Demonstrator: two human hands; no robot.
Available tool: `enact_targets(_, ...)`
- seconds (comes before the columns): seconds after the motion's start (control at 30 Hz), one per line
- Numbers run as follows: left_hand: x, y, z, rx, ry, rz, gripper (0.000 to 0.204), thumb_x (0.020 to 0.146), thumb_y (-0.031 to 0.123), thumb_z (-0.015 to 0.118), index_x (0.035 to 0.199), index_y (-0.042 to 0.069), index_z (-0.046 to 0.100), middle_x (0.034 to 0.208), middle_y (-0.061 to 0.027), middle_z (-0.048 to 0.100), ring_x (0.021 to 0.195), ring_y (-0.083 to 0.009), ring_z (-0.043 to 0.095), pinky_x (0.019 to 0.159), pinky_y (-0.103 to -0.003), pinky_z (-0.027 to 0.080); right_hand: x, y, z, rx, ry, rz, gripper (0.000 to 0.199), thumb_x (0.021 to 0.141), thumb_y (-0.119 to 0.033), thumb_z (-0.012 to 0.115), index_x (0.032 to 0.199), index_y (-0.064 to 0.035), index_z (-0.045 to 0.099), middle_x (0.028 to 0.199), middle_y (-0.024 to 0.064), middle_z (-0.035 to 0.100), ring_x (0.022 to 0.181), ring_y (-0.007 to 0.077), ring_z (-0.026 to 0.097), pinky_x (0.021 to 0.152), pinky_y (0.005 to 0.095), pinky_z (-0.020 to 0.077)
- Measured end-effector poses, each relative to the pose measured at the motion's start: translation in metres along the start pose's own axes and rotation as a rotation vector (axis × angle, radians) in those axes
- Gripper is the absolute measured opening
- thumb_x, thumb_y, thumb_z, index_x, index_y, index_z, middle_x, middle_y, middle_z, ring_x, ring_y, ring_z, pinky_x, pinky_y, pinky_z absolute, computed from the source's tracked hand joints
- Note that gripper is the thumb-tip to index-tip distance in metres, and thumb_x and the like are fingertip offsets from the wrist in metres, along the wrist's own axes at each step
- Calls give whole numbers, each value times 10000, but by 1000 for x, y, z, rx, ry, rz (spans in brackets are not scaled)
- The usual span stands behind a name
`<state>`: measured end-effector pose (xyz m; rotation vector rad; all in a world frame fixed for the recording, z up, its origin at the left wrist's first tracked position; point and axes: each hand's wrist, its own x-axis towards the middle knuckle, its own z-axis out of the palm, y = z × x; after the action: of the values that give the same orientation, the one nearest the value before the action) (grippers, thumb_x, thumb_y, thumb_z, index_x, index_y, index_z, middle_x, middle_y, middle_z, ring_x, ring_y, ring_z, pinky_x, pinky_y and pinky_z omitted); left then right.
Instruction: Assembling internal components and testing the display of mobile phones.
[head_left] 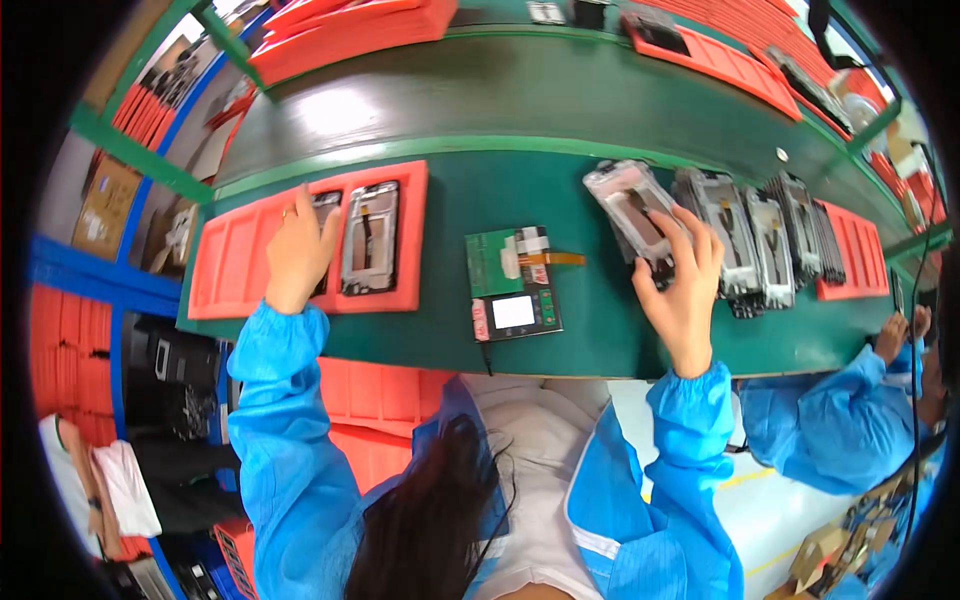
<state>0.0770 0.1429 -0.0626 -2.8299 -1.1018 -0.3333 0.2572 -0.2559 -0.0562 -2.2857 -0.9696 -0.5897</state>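
Right now I have my left hand (300, 248) over a shallow red-orange tray with moulded compartments (232, 262), thumb and forefinger spread wide. Just under it lies a dark rectangular phone frame (326, 203), partly hidden by my fingers; I cannot tell whether they touch it. Beside it, in the tray's rightmost compartment, sits a black-edged phone frame with a ribbon cable (367, 235).

My right hand (690, 275) curves around the near end of a silver-rimmed rectangular phone frame (632, 200), which lies slanted. My thumb and fingers stand apart around it, and I cannot tell whether the grip is closed. Right of it, more silver and black frames (738, 240) stand in a row of overlapping stacks.

Between my hands, on the dark green tabletop (440, 335), rests a green circuit board (490, 268) with an orange ribbon (566, 259) and a small lit screen (514, 312).
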Motion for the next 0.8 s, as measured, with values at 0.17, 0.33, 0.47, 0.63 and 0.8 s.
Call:
enact_targets(0.17,1,132,-70,-757,-248,635,555,876,107,596,1387,103,380,985,-148,582,735,-208,592,653,-342,476,32,0,-40,201,-294,-164,629,641,31,690,1238,-103,547,1280,143,460,1174,367,458,983,424,410)
enact_targets(0.33,-3,239,-55,-1181,-654,928,567,851,28,568,1379,89,371,1038,-131,558,792,-148,564,662,-318,465,57,-13,-73,215,-517,-269,664,615,70,687,1241,-87,532,1312,146,415,1195,363,450,985,414,420)
enact_targets(0.47,-9,274,-33,-1402,-593,1072,602,850,3,580,1401,61,345,936,-57,607,886,-118,584,778,-274,480,62,-12,-78,292,-632,-259,662,612,96,662,1236,-76,526,1308,154,400,1220,364,438,999,401,419)
enact_targets(0.63,1,278,-15,-1519,-752,997,359,866,48,594,1211,-9,514,878,-62,625,763,-134,611,682,-272,495,52,-8,-71,400,-542,-268,593,648,60,636,1218,-80,556,1389,166,340,1257,356,411,1038,434,377)
enact_targets(0.8,-4,271,-14,-1588,-800,677,158,900,79,592,987,-51,610,809,-46,611,645,-102,592,587,-253,478,-3,-19,-55,316,-217,-130,514,710,-9,623,1217,-82,580,1474,163,257,1298,339,376,1063,471,328)
